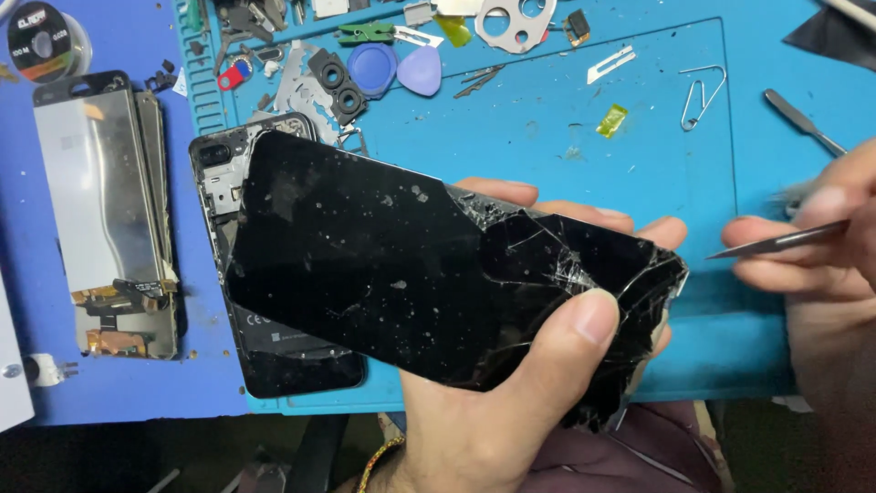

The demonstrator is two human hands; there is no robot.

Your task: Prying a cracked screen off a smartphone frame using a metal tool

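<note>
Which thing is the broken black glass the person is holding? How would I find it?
Start at the blue work mat covering the table. Just above its near edge, the left hand grips a flat black screen panel from below, thumb pressed on top. Unlike the opened phone body lying under it and the silvery panel off to the left, this one has shattered, splintered glass at its right end.

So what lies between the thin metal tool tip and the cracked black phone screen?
In the head view, only bare blue work mat lies between the thin metal tool in the right hand and the cracked black phone screen held by the left hand.
</note>
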